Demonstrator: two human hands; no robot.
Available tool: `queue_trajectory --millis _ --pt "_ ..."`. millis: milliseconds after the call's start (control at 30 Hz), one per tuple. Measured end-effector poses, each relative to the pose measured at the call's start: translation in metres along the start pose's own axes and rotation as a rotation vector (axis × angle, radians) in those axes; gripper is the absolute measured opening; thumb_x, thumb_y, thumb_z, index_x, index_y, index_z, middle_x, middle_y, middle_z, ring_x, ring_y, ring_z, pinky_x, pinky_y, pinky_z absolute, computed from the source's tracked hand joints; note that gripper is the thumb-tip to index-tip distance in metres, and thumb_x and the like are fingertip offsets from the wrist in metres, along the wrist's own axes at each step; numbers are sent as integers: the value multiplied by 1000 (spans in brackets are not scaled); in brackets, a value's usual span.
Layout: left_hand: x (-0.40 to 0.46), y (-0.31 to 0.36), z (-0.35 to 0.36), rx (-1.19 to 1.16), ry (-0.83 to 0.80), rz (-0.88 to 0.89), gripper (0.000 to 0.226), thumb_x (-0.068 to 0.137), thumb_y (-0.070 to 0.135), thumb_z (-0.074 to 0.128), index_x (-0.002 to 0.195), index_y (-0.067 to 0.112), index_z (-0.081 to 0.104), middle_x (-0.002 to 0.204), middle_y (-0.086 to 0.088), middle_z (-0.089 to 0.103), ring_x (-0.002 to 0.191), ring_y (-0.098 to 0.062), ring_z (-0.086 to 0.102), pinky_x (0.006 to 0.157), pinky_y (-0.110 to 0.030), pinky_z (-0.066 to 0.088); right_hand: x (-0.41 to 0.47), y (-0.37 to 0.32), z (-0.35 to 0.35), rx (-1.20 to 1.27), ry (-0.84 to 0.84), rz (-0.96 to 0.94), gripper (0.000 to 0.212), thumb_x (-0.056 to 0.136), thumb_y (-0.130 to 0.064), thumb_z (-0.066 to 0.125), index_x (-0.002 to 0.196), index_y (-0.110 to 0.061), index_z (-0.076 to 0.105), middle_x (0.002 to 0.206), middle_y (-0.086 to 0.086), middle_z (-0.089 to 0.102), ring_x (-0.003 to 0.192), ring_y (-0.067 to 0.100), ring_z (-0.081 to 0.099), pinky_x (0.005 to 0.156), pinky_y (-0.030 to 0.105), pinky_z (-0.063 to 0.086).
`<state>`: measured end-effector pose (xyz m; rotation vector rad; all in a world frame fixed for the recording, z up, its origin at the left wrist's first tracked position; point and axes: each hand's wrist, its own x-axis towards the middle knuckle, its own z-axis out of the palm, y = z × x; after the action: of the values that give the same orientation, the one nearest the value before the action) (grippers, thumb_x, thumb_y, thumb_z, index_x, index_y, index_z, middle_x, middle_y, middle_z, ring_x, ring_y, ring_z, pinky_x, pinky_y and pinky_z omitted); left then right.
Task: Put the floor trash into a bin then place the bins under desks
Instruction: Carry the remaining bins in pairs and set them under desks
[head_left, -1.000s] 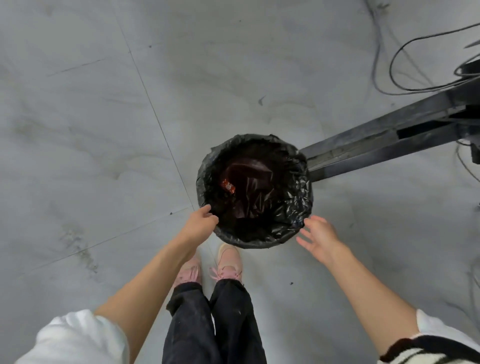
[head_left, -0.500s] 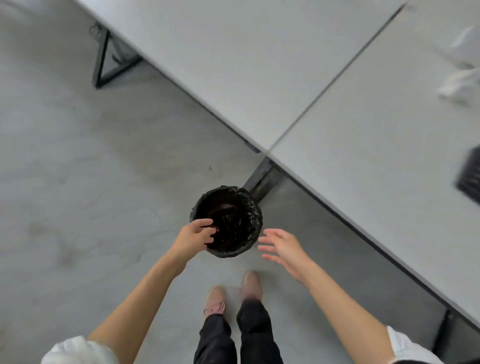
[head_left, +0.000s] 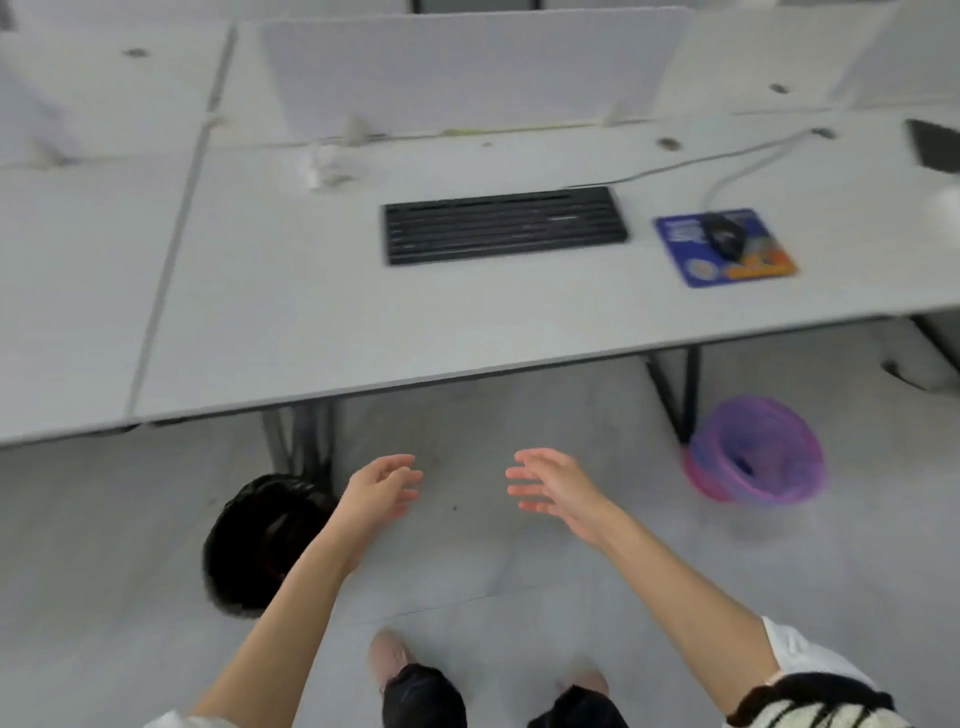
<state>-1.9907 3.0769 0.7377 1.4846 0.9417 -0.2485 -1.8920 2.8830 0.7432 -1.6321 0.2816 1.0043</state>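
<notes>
A bin lined with a black bag stands on the grey floor at lower left, beside a dark desk leg; my left forearm crosses its right side. My left hand hovers to the right of it, fingers apart, holding nothing. My right hand is raised at the same height, open and empty. A pink bin with a purple liner sits on the floor at right, next to another desk leg, just in front of the desk edge. The grey desk spans the upper half.
On the desk lie a black keyboard, a blue mouse pad with a black mouse, a white cable and crumpled white paper. White divider panels stand behind. My feet are at the bottom; bare floor lies between the two bins.
My left hand has let go of the black bin's rim and both hands have lifted away. The view swung up from the bin to the desk and the pink bin.
</notes>
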Motion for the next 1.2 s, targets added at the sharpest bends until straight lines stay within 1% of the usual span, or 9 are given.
queue_trajectory --millis 167,367,467,633,700,800,933,1033,1200 --pt "-9 42 174 192 -178 91 22 98 11 42 115 16 56 103 -5 65 79 -16 61 68 -23 46 -55 38 -170 209 177 -39 32 100 -17 42 126 0 51 124 22 61 81 23 60 67 24 47" --pt "-46 70 381 348 -470 106 25 99 11 40 117 14 56 107 -5 65 94 -23 63 81 -30 48 -108 81 -344 423 387 -84 33 100 -17 40 128 -1 50 124 21 61 99 31 61 79 32 49" --pt "-56 85 467 448 -582 117 25 99 12 41 119 14 55 111 -7 65 97 -23 62 89 -34 47 -123 96 -415 523 477 -117 32 100 -18 42 126 -1 51 112 16 63 97 29 60 73 28 49" --pt "-47 115 601 530 -666 174 21 99 12 42 114 14 57 106 -6 66 93 -23 62 87 -35 48 -129 113 -530 645 601 -105 31 98 -15 45 125 0 52 111 17 64 96 28 60 74 27 50" --pt "-38 126 660 541 -703 197 20 99 12 42 112 13 58 101 -5 67 85 -21 63 77 -29 50 -126 113 -583 676 652 -111 29 98 -14 45 123 -2 53 118 20 63 100 32 61 77 28 50" --pt "-24 143 748 541 -728 172 20 99 8 43 112 9 58 96 -9 66 75 -18 61 67 -25 48 -120 104 -663 726 722 -95 24 97 -14 47 118 -6 55 111 17 63 96 30 60 74 27 50" --pt "-27 171 884 579 -792 120 22 100 7 40 115 6 55 102 -13 62 77 -21 59 69 -26 45 -123 91 -781 764 811 -102 15 96 -16 48 109 -11 56 102 10 65 89 27 61 74 28 50" --pt "-41 194 976 654 -879 155 19 100 9 38 109 11 55 99 -10 63 73 -16 58 66 -23 43 -134 92 -861 790 882 -93 14 95 -15 50 106 -13 59 99 7 67 89 25 64 79 30 53" --pt "-52 221 1128 767 -977 199 20 99 12 38 96 19 57 95 -2 66 82 -19 62 76 -29 47 -144 111 -998 890 951 -72 17 95 -14 49 109 -11 59 102 9 67 93 27 64 85 35 52"
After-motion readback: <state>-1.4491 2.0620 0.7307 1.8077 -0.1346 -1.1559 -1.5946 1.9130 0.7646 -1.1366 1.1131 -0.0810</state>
